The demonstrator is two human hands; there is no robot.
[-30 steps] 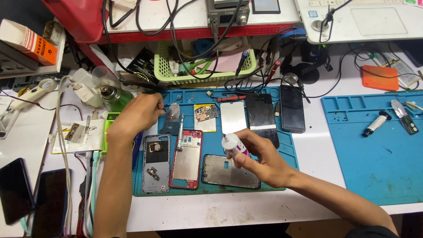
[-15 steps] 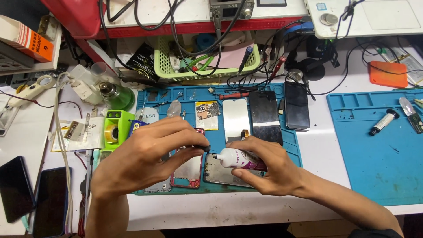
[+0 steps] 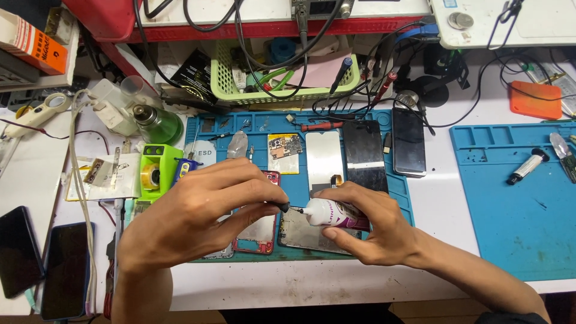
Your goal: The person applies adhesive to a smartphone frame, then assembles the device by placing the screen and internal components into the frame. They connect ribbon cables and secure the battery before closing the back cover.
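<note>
Held object: a small white plastic glue tube with a purple label [image 3: 333, 214], carried just above the near edge of the blue silicone work mat [image 3: 420, 207], over a bare metal phone back plate [image 3: 300, 235].
Long axis: roughly level and running left to right, parallel to the mat's near edge; its thin black nozzle tip [image 3: 295, 209] points left, toward the person's left hand.
Right hand [image 3: 366, 225]: wrapped around the tube's body, fingers over the top and thumb beneath, grasping it firmly.
Left hand [image 3: 198, 213]: fingers drawn together, with thumb and forefinger pinched on the small black cap [image 3: 282, 206] at the nozzle tip.
Nearer hand: the right holds the body; the left meets only the tip, so the two hands face each other along the tube's axis.
Beneath the left hand: a red-framed opened phone [image 3: 259, 231], partly hidden.
Far side of the mat: a white display panel [image 3: 324, 157] and a black screen [image 3: 363, 155], lying side by side.
</note>
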